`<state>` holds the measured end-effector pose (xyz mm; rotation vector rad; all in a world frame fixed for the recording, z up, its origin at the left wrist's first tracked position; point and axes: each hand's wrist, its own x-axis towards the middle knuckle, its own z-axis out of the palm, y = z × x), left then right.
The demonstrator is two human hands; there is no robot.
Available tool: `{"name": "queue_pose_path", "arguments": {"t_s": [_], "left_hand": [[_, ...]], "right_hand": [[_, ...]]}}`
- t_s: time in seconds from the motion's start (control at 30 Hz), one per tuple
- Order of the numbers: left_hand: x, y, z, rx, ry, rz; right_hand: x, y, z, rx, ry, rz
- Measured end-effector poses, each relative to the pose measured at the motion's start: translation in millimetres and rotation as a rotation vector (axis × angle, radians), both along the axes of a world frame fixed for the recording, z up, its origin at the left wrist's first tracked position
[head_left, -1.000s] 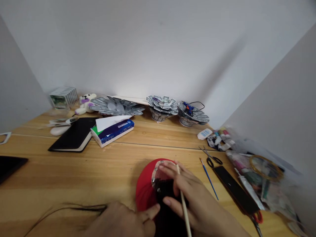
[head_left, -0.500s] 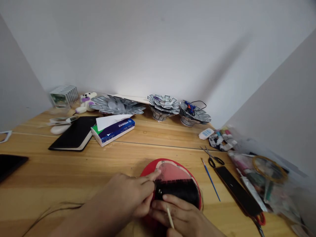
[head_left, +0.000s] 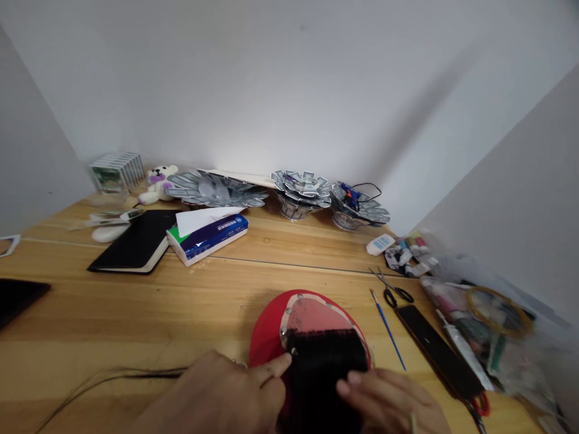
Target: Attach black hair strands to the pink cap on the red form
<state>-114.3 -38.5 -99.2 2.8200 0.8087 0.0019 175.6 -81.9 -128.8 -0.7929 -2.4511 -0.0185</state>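
A red round form (head_left: 266, 343) stands on the wooden desk (head_left: 136, 313) near its front edge, with a pink pinned patch (head_left: 312, 313) on top and black hair (head_left: 325, 380) laid over its near side. My left hand (head_left: 217, 398) rests at the form's left side, forefinger and thumb touching the edge of the black hair. My right hand (head_left: 389, 401) lies on the hair's right side, fingers curled round a thin wooden stick (head_left: 412, 422) at the frame's bottom edge. A loose strand of hair (head_left: 113, 380) trails left across the desk.
Right of the form lie a blue brush (head_left: 388, 328), scissors (head_left: 392, 289), a black strip (head_left: 441, 349) and a bag of paint tubes (head_left: 479, 313). Farther back are a tissue pack (head_left: 208, 232), a black notebook (head_left: 131, 241), a toy bear (head_left: 158, 181) and silver paper flowers (head_left: 301, 190).
My left hand has drawn back toward the left and nearer me. My right hand has shifted right and down, uncovering the black hair, which now hangs lower over the form.
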Motion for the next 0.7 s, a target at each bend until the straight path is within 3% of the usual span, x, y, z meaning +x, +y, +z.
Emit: {"name": "queue_pose_path", "arguments": {"t_s": [0.13,0.2,0.27,0.4,0.53,0.7], "left_hand": [[-3,10,-4.8,0.130,-0.077,0.106],[-3,12,-10.1,0.226,-0.138,0.117],[0,13,-15.7,0.287,-0.171,0.098],[8,10,-23.4,0.287,-0.180,0.046],[11,8,-21.3,0.214,-0.096,-0.020],[10,14,-15.3,0.119,0.071,-0.116]], "right_hand": [[19,15,4.4,0.071,0.393,-0.324],[19,27,6.2,0.098,0.528,-0.405],[12,38,10.1,0.032,0.639,-0.457],[-14,49,23.7,-0.269,0.676,-0.410],[-45,52,33.2,-0.511,0.657,-0.291],[-71,54,26.6,-0.619,0.674,-0.223]]}}
